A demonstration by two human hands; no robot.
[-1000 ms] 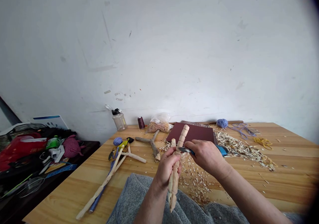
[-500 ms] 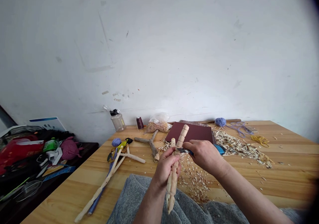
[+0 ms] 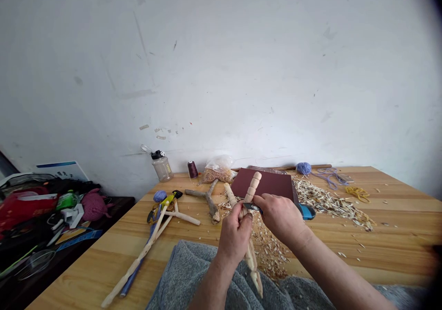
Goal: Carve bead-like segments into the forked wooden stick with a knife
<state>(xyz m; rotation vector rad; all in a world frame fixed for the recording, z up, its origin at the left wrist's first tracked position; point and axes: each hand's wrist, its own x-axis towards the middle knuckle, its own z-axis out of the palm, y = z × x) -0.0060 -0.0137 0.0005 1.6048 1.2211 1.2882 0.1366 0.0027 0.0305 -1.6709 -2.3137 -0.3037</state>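
A pale, peeled forked stick with rings cut around its upper arm is gripped at the middle by my left hand. Its pointed lower end hangs over a grey towel. My right hand is closed around a utility knife with a blue handle. The knife's blade lies against the right arm of the fork, close to my left thumb. The shorter left arm of the fork rises beside my left fingers.
Wood shavings are piled at right by a dark red board. A bark-covered branch, a bottle and a thread cone stand or lie behind. Peeled forked sticks lie left; yarn balls also show.
The forked stick has turned in my left hand, its lower end swinging right and its left arm leaning further left. The knife stays at the right arm, its handle slightly lower.
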